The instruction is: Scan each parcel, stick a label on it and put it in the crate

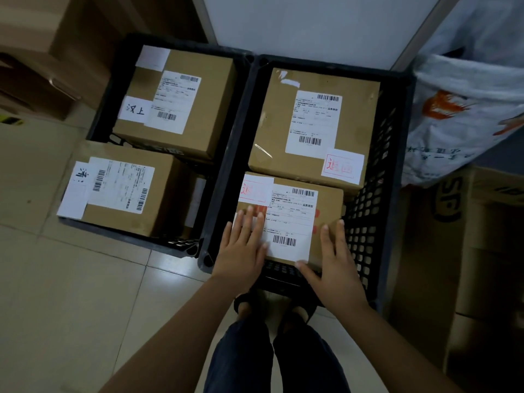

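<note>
Clearly the placing step is close to done; the left hand [243, 248] lies flat, fingers straight and spread, on top of the brown cardboard parcel [327, 207], fingertips over the left edge of its white printed shipping label [289, 222]; the right hand [338, 268] is flat too, fingers straight and close together along the top's right side, thumb at the near edge; neither clamps anything. The parcel sits under both palms inside the black perforated plastic crate [368, 222]; whether it rests level on the floor I cannot tell, so letting go early might let it tip; the right fingers lie near the crate wall and could get pinched if the box shifts that way. Beyond the left fingertips a small white sticker with red stamp [255, 190] sits at the far corner; pushing the box against the larger brown cardboard parcel [278, 114] past it could lift that sticker.
</note>
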